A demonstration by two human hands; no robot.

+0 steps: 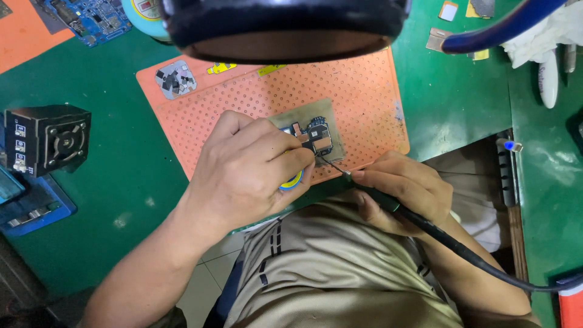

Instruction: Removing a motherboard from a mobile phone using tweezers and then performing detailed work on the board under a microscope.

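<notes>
Lamp head (285, 27) over mat's (364, 91) far edge

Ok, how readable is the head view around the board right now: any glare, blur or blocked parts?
Head view: even light, no strong glare; the small circuit board is sharp but partly hidden by the left hand; the dark round lamp housing up top is blurred, blocking the orange mat; right hand clear.
</notes>
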